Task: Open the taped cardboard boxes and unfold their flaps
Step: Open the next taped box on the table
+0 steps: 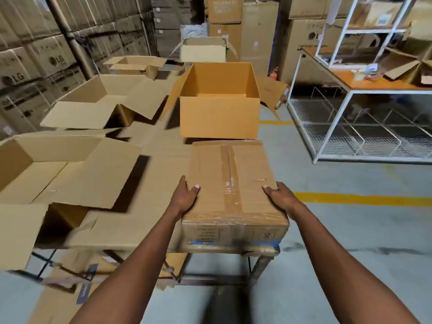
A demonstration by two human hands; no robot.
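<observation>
Hands (230, 197) gripping taped box (231, 183) sides

The sealed, taped brown cardboard box (233, 183) sits at the near right end of the cardboard-covered worktop (161, 174). Directly behind it stands an open orange-brown cardboard box (219, 115). Open pale cardboard boxes (70, 169) lie to the left.

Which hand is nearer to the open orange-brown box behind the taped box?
Left, slightly. The left hand grips the taped box's left edge and reaches a little farther forward toward the open orange-brown box. The right hand grips the right edge, a little farther back.
</observation>
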